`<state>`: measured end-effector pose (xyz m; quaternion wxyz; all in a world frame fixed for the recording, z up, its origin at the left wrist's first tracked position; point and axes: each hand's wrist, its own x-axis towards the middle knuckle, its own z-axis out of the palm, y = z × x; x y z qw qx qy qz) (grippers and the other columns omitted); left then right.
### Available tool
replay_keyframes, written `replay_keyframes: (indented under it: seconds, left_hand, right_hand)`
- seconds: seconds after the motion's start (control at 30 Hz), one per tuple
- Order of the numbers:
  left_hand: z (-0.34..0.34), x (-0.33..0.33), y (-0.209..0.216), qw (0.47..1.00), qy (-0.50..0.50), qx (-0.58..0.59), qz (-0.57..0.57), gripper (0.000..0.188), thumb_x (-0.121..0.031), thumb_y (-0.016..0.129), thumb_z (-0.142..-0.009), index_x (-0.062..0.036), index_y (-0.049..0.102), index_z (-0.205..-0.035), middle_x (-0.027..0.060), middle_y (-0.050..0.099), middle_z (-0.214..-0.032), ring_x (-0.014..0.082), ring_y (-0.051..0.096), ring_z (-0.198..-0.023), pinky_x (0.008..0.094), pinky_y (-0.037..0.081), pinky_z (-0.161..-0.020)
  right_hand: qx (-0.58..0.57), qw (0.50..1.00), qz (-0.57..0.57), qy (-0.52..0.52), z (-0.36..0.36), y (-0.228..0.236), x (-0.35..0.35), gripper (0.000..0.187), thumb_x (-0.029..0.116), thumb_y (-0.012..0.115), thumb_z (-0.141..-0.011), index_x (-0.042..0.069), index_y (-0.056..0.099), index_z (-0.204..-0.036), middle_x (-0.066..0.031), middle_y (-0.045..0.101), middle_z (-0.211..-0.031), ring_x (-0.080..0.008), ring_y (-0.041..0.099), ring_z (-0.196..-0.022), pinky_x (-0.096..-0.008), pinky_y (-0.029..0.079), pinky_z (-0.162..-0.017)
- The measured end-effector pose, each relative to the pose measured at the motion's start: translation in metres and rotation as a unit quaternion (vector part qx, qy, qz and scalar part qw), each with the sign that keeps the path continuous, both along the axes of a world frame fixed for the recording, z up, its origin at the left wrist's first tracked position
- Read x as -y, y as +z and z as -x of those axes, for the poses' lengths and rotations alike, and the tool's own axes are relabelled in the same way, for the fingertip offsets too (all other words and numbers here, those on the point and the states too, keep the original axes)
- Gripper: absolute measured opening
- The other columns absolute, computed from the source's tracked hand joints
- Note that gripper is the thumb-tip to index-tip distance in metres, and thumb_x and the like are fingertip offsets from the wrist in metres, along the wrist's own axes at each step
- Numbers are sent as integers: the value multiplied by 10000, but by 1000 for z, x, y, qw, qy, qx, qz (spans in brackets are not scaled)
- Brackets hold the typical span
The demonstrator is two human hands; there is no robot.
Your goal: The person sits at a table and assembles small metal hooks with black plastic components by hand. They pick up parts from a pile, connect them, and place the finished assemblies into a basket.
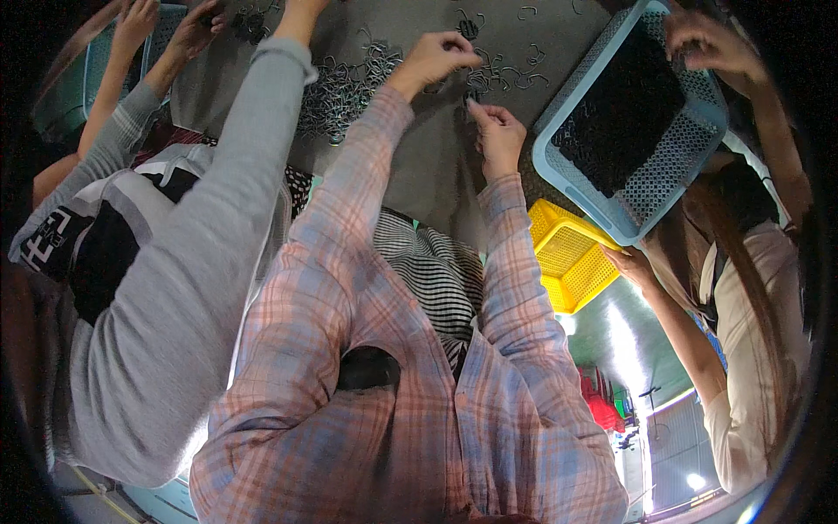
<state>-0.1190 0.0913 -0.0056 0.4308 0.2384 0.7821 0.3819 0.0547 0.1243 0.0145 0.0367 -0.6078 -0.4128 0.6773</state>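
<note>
My left hand [436, 63] is over the grey table [419, 179], its thumb and fingers pinched together. Whatever is between those fingertips, if anything, is too small to make out. Just below and to its right, my right hand [499, 138] pinches a small dark piece [471, 96] between thumb and forefinger. A heap of shiny curved metal hooks [336, 98] lies left of my left wrist. Several loose hooks [524, 77] are scattered beyond my right hand, and a small dark clump [469, 29] sits past my left fingertips.
At the right, a person's hand [716, 48] is over a blue-grey basket [567, 179] of black pieces. That person's other hand [630, 266] touches a yellow basket [572, 262]. Close on my left, a grey-sleeved arm [249, 131] reaches across the table. Farther left are another person's hands [188, 35].
</note>
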Motion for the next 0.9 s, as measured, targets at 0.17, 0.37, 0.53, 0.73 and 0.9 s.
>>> replay_keyframes:
  seconds: [0.17,0.37,0.53,0.73,0.9]
  left_hand:
    - [27,13,13,959,107,261,26,155,-232,718,-760,-111,665,-840,-48,581,-657,35,374,-471,205,277,-438]
    - [32,-2,18,924,263,253,-111,167,-231,672,-745,-81,671,-817,-15,611,-696,86,515,-571,231,421,-520]
    - [36,-30,-6,987,118,110,-17,243,-264,697,-743,-116,685,-936,8,658,-785,142,609,-703,283,495,-644]
    - [19,-41,-27,940,-33,-331,75,251,-284,774,-685,-169,708,-899,93,678,-813,238,647,-760,359,505,-702]
    - [15,-47,14,979,38,-197,32,225,-247,756,-709,-109,692,-876,111,682,-829,252,652,-791,352,506,-739]
  right_hand:
    - [-107,980,151,-68,-6,5,-5,220,170,784,-723,62,600,-777,51,480,-583,-38,388,-461,-208,300,-430]
    - [-318,901,275,-107,-13,17,-20,199,156,678,-790,84,503,-849,-4,502,-699,-108,467,-572,-231,329,-458]
    - [-425,869,225,-113,-12,66,-38,233,117,578,-689,71,393,-823,-137,491,-920,-207,546,-722,-259,478,-469]
    - [-417,894,86,-141,-32,88,-83,226,123,583,-692,72,399,-814,-122,516,-873,-177,547,-695,-236,438,-441]
    - [-7,946,-323,18,-69,50,-118,314,102,610,-820,8,534,-1110,-166,573,-1100,-280,574,-1003,-390,455,-878]
